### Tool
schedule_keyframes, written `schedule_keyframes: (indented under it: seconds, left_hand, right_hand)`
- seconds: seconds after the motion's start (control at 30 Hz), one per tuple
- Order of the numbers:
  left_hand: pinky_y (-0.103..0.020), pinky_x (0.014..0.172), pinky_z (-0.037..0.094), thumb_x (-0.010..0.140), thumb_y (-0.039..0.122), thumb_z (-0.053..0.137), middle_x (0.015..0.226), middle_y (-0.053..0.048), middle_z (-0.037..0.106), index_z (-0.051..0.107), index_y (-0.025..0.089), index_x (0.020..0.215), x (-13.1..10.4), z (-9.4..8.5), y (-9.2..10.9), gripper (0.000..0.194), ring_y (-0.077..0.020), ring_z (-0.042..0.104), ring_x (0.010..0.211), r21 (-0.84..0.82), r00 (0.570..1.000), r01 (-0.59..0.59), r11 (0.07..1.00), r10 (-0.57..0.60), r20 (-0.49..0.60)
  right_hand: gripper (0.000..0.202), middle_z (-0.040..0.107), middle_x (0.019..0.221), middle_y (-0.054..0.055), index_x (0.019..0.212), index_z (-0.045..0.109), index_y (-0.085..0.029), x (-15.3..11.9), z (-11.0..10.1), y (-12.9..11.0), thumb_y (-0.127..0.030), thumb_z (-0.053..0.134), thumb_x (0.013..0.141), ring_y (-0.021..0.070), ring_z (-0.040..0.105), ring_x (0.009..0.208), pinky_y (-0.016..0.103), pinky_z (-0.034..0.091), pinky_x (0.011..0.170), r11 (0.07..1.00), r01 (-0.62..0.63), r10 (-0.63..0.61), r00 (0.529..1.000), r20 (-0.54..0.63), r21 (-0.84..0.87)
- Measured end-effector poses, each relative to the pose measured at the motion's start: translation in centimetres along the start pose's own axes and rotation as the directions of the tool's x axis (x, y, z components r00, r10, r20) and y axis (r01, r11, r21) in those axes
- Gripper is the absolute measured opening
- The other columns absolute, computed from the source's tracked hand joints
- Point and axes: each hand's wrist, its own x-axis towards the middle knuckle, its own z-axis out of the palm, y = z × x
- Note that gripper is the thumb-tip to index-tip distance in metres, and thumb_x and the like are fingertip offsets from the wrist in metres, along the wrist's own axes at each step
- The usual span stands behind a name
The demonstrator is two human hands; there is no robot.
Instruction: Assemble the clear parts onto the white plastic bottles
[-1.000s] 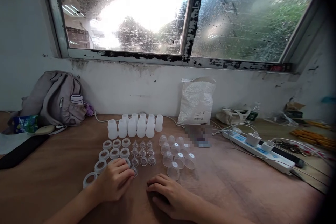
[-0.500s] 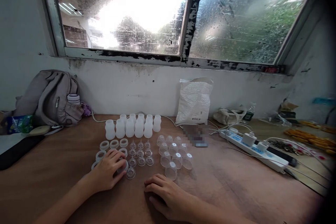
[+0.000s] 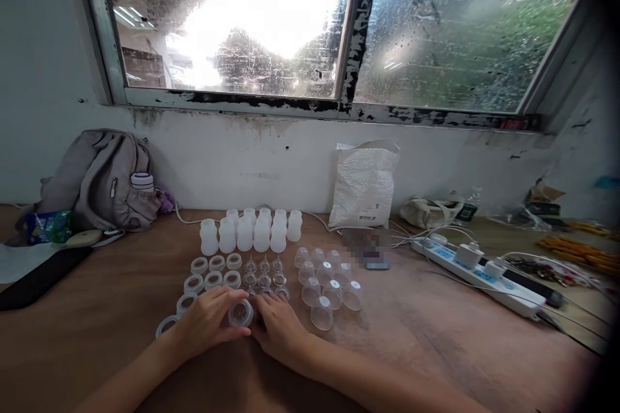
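Note:
My left hand holds a translucent ring between thumb and fingers, low over the table. Close to its right side is my right hand, fingers bent together; what they hold, if anything, is hidden. White rings stand in rows beyond and left of my left hand. Clear nipples lie in rows just beyond my hands, the nearest partly covered by my fingers. To the right are clear domed caps in a group. Frosted bottles stand upright behind the nipples.
The brown tabletop meets a wall below a window. A grey backpack and black object are at left. A white package leans at the back. A power strip with cables lies at right, near a cloth bag.
My left hand has moved right and now shows a ring in its grip. My right hand has moved left and forward, up beside it. The view has shifted slightly.

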Motion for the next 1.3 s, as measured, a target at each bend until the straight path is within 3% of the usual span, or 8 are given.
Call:
schedule_keyframes:
  seconds: [0.17, 0.33, 0.57, 0.7, 0.83, 1.03, 1.3]
  left_hand:
    - [-0.029, 0.076, 0.047, 0.075, 0.039, 0.058, 0.094, -0.005, 0.06, 0.045, 0.018, 0.105, 0.1, 0.0, 0.8, 0.039, -0.0174, 0.056, 0.086, -0.094, 1.0, -0.007, 0.996, 0.008, 0.016]
    - [-0.027, 0.077, 0.046, 0.075, 0.039, 0.057, 0.098, -0.004, 0.056, 0.045, 0.02, 0.105, 0.2, 0.7, 2.0, 0.037, -0.0161, 0.054, 0.089, -0.286, 0.99, 0.136, 0.949, -0.117, 0.081]
    - [-0.03, 0.081, 0.044, 0.073, 0.041, 0.059, 0.098, -0.003, 0.056, 0.05, 0.023, 0.103, 0.5, 2.1, 2.9, 0.036, -0.0179, 0.053, 0.092, -0.392, 0.941, 0.332, 0.858, -0.275, 0.196]
    - [-0.034, 0.083, 0.043, 0.069, 0.04, 0.063, 0.099, -0.005, 0.056, 0.052, 0.021, 0.102, 0.4, 2.4, 2.6, 0.04, -0.0204, 0.051, 0.093, -0.347, 0.917, 0.392, 0.852, -0.332, 0.222]
    - [-0.035, 0.083, 0.041, 0.065, 0.041, 0.065, 0.097, -0.005, 0.057, 0.054, 0.02, 0.097, 0.2, 2.3, 2.6, 0.039, -0.0221, 0.05, 0.093, -0.292, 0.926, 0.361, 0.886, -0.304, 0.222]
    - [-0.032, 0.08, 0.041, 0.081, 0.031, 0.049, 0.093, -0.004, 0.057, 0.056, 0.021, 0.094, 0.5, 1.6, 3.1, 0.018, -0.0186, 0.05, 0.09, -0.29, 0.943, 0.327, 0.899, -0.292, 0.16]
    - [-0.028, 0.075, 0.043, 0.082, 0.029, 0.048, 0.083, -0.002, 0.061, 0.06, 0.02, 0.085, 0.3, 1.9, 2.5, 0.015, -0.0158, 0.053, 0.082, -0.301, 0.942, 0.332, 0.894, -0.299, 0.151]
  right_hand:
    - [0.017, 0.055, 0.088, 0.006, 0.09, 0.051, -0.017, -0.3, 0.2, 0.4, -0.026, 0.054, 0.076, 0.0184, 0.05, 0.081, 0.031, 0.038, 0.073, 0.998, 0.005, -0.005, 1.0, -0.002, 0.07]
    - [0.022, 0.055, 0.093, 0.006, 0.092, 0.051, -0.018, -1.9, -0.7, 0.7, -0.026, 0.059, 0.073, 0.0194, 0.049, 0.088, 0.034, 0.038, 0.08, 0.981, 0.006, -0.002, 1.0, -0.023, 0.192]
    - [0.039, 0.056, 0.098, 0.005, 0.11, 0.043, -0.018, -3.0, -2.1, 0.6, -0.006, 0.045, 0.073, 0.0147, 0.053, 0.088, 0.027, 0.043, 0.078, 0.879, -0.012, 0.059, 0.995, -0.085, 0.477]
    - [0.035, 0.056, 0.096, 0.005, 0.106, 0.047, -0.018, -2.9, -2.3, 0.4, -0.006, 0.045, 0.073, 0.0143, 0.053, 0.085, 0.026, 0.043, 0.077, 0.89, -0.014, 0.056, 0.995, -0.079, 0.456]
    - [0.031, 0.055, 0.095, 0.005, 0.103, 0.049, -0.018, -2.9, -2.3, 0.4, -0.007, 0.046, 0.074, 0.0149, 0.052, 0.086, 0.027, 0.043, 0.077, 0.91, 0.004, 0.032, 0.996, -0.079, 0.416]
    - [0.025, 0.056, 0.093, 0.005, 0.1, 0.05, -0.018, -3.0, -2.0, 0.5, -0.01, 0.047, 0.076, 0.0155, 0.052, 0.085, 0.028, 0.042, 0.077, 0.93, 0.029, 0.001, 0.997, -0.08, 0.366]
    - [0.022, 0.057, 0.094, 0.005, 0.098, 0.051, -0.019, -3.1, -1.8, 0.5, -0.015, 0.049, 0.077, 0.0174, 0.051, 0.089, 0.031, 0.04, 0.079, 0.959, 0.05, -0.04, 0.998, -0.041, 0.28]
